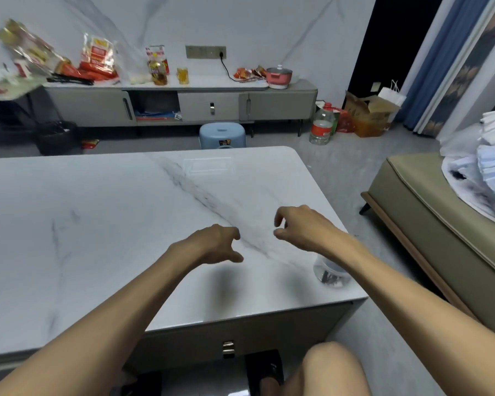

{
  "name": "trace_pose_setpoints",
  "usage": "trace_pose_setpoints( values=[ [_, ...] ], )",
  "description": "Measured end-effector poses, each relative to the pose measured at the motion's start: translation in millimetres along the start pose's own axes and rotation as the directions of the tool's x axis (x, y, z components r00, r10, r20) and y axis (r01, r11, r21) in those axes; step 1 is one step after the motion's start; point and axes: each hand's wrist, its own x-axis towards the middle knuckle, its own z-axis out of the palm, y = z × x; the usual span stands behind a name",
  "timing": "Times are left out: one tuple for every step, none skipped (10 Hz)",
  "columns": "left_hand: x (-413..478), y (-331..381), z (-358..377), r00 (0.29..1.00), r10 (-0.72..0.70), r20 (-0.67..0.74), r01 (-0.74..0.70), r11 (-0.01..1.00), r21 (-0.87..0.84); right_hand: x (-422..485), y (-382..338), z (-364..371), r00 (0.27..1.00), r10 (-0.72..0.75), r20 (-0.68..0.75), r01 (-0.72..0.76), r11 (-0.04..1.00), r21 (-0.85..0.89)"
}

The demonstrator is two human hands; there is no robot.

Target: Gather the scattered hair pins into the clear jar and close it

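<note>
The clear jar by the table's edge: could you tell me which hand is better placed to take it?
Right, probably: the clear jar stands beside the right forearm, so the right hand only draws back; the left hand would cross over. Both are empty.

Clear jar (pixel 330 278): transparent, partly under the forearm, nearer the person than fingers (pixel 280 218) of right hand (pixel 302 227).
Hair pins (pixel 327 277): dark, inside jar.

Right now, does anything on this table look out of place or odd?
The clear jar, dark pins inside, stands near the right edge of the table, partly under the right forearm, where it could be knocked off.
</note>
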Motion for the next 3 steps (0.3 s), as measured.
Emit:
trace_pose_setpoints(
  values=[
    [-24.3,2.6,-34.4,0.999,0.009,-0.046,-0.006,0.999,0.049,-1.0,-38.1,-26.4,0.990,-0.079,0.115,0.083,0.996,-0.037],
    [-66.7,6.9,-90.2,0.994,0.015,-0.108,-0.001,0.992,0.124,-12.8,-90.9,-69.8,0.963,-0.152,0.224,0.185,0.974,-0.131],
    [-99.2,10.6,-121.4,0.986,0.018,-0.165,0.006,0.990,0.144,-29.4,-119.3,-98.0,0.965,-0.180,0.189,0.219,0.954,-0.205]
  ],
)
